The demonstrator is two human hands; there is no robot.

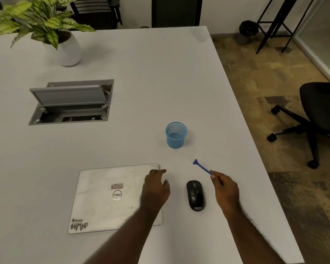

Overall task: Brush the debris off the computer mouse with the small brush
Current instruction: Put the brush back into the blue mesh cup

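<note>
A black computer mouse (195, 195) lies on the white table (160, 82) between my two hands. My right hand (226, 189) pinches the handle of a small blue brush (202, 167), whose flared head points up and away to the left, above the table and apart from the mouse. My left hand (156, 189) hovers with relaxed fingers over the right edge of a closed white laptop (111, 199), just left of the mouse, holding nothing.
A blue mesh cup (176, 134) stands behind the mouse. An open grey cable hatch (71, 101) sits in the table at left, a potted plant (65, 44) beyond it. The table edge runs diagonally at right, with a black office chair (320, 115) on the floor.
</note>
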